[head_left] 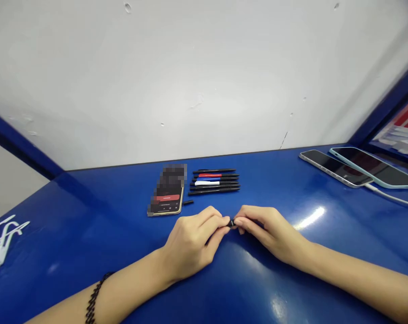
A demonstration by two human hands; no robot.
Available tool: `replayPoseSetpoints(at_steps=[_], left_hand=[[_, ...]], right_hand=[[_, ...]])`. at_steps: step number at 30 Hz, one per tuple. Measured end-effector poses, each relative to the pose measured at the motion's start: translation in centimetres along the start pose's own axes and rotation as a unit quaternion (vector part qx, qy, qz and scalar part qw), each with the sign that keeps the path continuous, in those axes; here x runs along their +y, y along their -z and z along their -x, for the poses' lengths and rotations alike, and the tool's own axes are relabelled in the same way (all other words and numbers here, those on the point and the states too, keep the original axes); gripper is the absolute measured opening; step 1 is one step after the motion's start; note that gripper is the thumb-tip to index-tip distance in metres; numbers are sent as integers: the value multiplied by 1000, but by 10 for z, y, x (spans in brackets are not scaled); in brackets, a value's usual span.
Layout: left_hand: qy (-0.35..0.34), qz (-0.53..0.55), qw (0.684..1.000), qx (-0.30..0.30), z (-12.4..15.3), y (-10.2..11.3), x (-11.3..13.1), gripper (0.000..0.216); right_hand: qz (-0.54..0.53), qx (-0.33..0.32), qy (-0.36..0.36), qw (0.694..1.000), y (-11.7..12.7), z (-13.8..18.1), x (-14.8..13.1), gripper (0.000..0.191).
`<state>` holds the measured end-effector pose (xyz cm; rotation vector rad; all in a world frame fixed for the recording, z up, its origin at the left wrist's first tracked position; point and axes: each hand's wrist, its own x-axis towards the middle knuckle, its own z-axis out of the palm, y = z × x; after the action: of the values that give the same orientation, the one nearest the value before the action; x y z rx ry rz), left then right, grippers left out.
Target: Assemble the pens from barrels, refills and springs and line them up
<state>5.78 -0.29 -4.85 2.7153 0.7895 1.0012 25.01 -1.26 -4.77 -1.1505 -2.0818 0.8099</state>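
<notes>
Head view: left hand (194, 237) and right hand (274, 233) pinch a likely black pen part (230, 223), whose slight fingertip purchase could let it drop

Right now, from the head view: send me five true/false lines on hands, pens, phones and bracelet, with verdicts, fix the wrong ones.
1. The left hand and right hand both grip a small black piece. True.
2. The black bracelet is on the right arm. False: it is on the left.
3. A red-barrelled pen lies in the row of pens beyond the hands. True.
4. The pens stand upright in a cup. False: they lie side by side on the blue table.
5. Two phones lie toward the right end of the table. True.
</notes>
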Motion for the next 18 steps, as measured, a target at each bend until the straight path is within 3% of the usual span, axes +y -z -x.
replayPoseSetpoints(at_steps=[8, 18], left_hand=[[-17, -8, 1000, -20, -2, -2, -1, 13], [13, 32, 999, -22, -2, 0, -1, 11]], right_hand=[[26, -39, -50, 998, -3, 0, -1, 51], [142, -80, 80, 983, 7, 4, -7, 25]])
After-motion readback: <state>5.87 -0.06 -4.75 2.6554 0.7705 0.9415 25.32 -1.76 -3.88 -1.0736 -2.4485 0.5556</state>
